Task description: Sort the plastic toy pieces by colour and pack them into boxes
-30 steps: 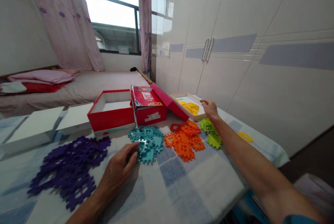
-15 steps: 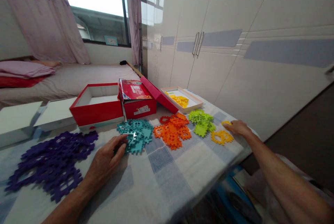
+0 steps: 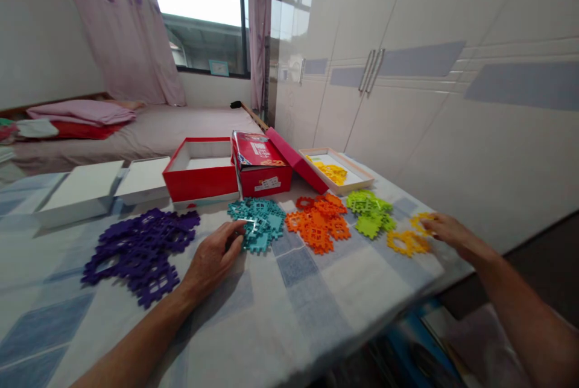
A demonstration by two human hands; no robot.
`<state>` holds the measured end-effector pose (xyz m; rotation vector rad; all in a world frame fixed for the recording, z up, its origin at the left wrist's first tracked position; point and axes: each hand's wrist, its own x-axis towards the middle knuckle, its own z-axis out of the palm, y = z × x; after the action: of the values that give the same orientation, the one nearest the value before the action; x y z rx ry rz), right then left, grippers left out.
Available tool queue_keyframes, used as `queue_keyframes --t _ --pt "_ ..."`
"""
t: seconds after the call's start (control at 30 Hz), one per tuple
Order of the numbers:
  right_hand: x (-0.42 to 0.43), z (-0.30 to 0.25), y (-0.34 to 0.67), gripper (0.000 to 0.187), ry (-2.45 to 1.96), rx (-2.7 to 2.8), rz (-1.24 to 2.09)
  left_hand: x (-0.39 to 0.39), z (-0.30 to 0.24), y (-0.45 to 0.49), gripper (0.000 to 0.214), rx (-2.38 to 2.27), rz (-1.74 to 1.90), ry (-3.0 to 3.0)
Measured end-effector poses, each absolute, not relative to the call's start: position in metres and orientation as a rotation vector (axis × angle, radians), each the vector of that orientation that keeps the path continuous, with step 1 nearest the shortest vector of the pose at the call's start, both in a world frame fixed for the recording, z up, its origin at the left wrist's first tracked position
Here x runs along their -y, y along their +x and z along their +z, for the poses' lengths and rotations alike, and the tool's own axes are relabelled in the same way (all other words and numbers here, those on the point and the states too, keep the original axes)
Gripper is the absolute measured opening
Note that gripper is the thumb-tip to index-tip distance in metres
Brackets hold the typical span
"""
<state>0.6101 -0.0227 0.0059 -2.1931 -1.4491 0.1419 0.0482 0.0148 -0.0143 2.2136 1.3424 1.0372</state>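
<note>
At the right of the frame, the right hand [image 3: 455,236] reaches in from the lower right corner, its fingertips pointing left and meeting the edge of a yellow piece [image 3: 418,222]. Its fingers are small and blurred here, so I cannot tell whether they pinch that piece or only rest on it. A second yellow patch [image 3: 408,243] lies just below and left of those fingertips, its longer side running roughly across the frame; the right hand is by far the nearer to both. More yellow pieces [image 3: 331,172] lie in the shallow tray [image 3: 363,185], up and to the left of the right hand, beyond the lime-green pile [image 3: 371,213]. The left hand [image 3: 216,260], left of centre, has its thumb and forefinger loosely parted, fingertips at the left edge of the teal pile [image 3: 265,225]. The orange pile [image 3: 318,223] sits between teal and lime; the purple pile [image 3: 140,249] spreads on the left hand's outer side, lower left of the frame.
</note>
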Motion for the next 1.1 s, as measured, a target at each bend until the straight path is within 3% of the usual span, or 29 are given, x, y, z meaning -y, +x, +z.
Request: queue_keyframes --t 0.17,0.4,0.63,0.83,1.0,1.1 --pt "0.044 0.013 0.578 0.024 -2.314 1.572 0.378 -0.018 -0.016 0.046 0.037 -1.356 1.021 2.233" --pt "0.046 0.004 0.577 0.01 -2.497 1.502 0.074 -0.016 -0.013 0.047 0.039 -1.375 1.026 2.246" --pt "0.049 0.004 0.567 0.014 -2.436 1.184 0.092 -0.017 -0.014 0.047 0.039 -1.369 1.03 2.253" --pt "0.059 0.006 0.554 0.021 -2.327 1.346 0.283 -0.019 -0.015 0.046 0.039 -1.363 1.03 2.251" --pt "0.058 -0.009 0.548 0.033 -2.343 1.599 0.027 -0.02 -0.016 0.045 0.039 -1.365 1.023 2.259" --pt "0.058 -0.011 0.551 0.037 -2.31 1.606 0.037 -0.019 -0.015 0.045 0.04 -1.373 1.027 2.25"
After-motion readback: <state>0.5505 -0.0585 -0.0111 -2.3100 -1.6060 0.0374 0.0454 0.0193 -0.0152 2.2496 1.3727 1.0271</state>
